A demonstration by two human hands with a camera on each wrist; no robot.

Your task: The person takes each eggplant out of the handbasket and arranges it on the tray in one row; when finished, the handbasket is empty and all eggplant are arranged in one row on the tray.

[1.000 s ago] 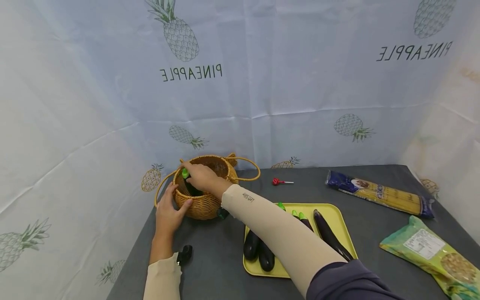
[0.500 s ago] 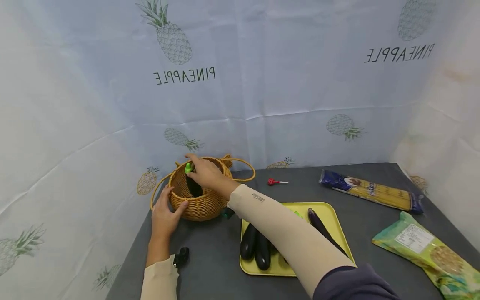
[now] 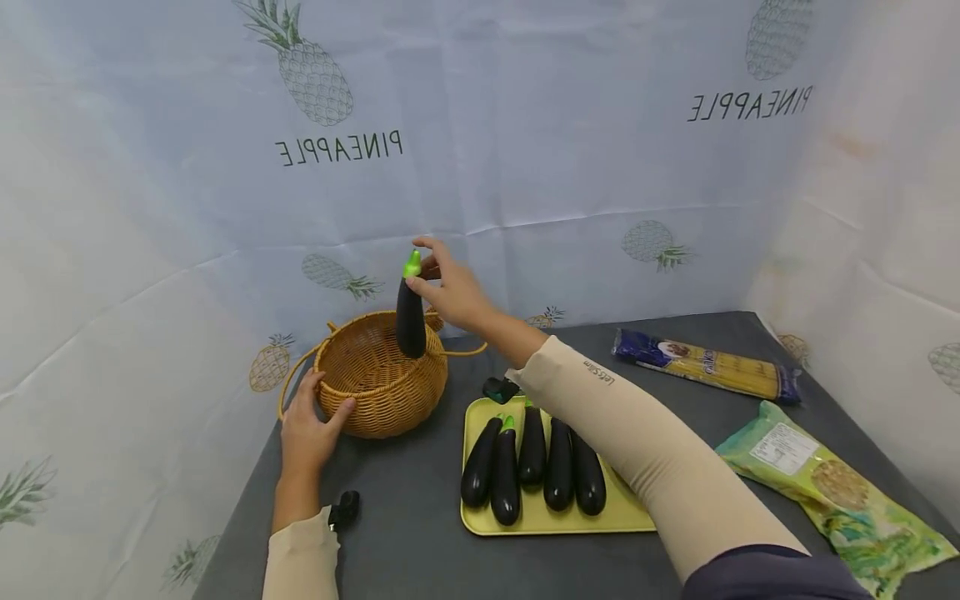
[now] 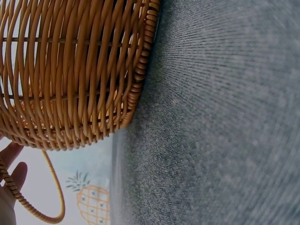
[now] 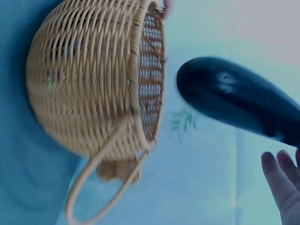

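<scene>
Pinched near its green stem end, a dark eggplant (image 3: 410, 321) hangs tip down from my right hand (image 3: 456, 290), over the right side of the wicker basket (image 3: 401, 408). In the right wrist view, the eggplant's rounded end is apart from the basket rim. My left hand (image 3: 307, 429) holds the basket's left front, thumb at the front near the rim and fingers along the left side. Only woven wicker shows in the visible part of the basket's inside. Several more eggplants (image 3: 505, 479) lie side by side on a yellow tray (image 3: 540, 522), partly hidden by my right sleeve.
Right of the tray lie a blue-and-yellow pack of spaghetti (image 3: 708, 365) and a green bag (image 3: 825, 483). Looped handles (image 5: 89, 183) stick out from the basket's sides. A pineapple-print cloth (image 3: 525, 167) hangs behind the dark table (image 3: 420, 517).
My right hand has risen and moved right, lifting the eggplant up out of the basket. My left hand keeps its place on the basket. The red lollipop is now hidden by my right arm.
</scene>
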